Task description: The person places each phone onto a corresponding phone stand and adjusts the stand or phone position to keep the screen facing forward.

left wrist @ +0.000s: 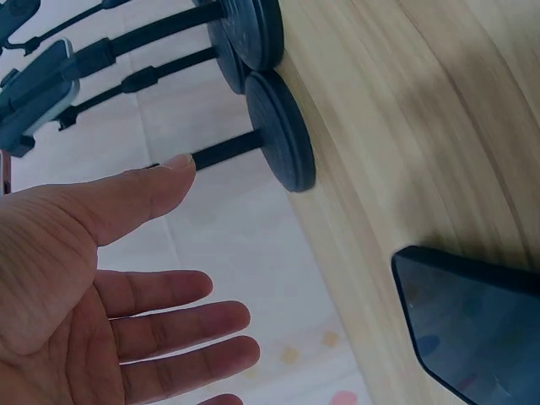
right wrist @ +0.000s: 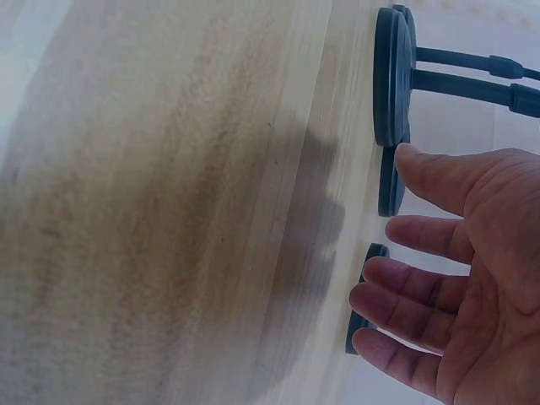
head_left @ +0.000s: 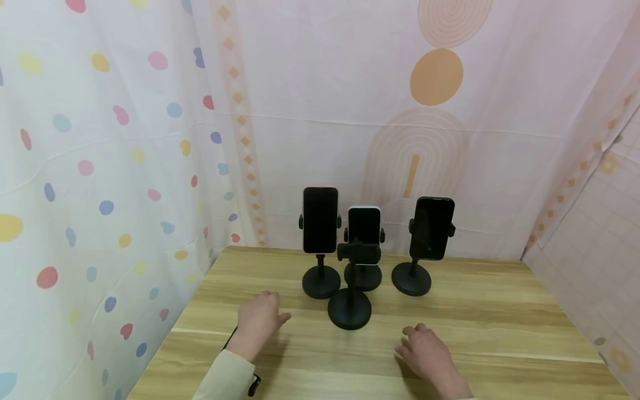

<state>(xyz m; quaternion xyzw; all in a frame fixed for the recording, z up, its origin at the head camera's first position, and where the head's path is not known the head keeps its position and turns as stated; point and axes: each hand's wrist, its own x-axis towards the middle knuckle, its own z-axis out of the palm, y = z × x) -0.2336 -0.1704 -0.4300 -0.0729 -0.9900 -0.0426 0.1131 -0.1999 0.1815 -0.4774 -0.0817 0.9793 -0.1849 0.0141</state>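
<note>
My left hand (head_left: 259,321) hovers over the table left of the front phone stand (head_left: 349,309), its fingers loosely extended and holding nothing. To the right of that stand, my right hand (head_left: 427,353) hangs above the wood with relaxed, slightly bent fingers, also holding nothing. The front stand's clamp (head_left: 359,253) carries no phone and partly covers a white-edged phone (head_left: 364,223) on the stand behind. A pink-edged phone (head_left: 320,219) stands upright at the left on its own stand. On the right stand, a black phone (head_left: 432,228) leans slightly.
All the stands rest on a wooden table (head_left: 320,355) with round black bases. Patterned curtains (head_left: 310,111) hang behind and at the sides. At the lower right of the left wrist view is a dark glossy slab (left wrist: 472,329), cut off by the frame; its kind is unclear.
</note>
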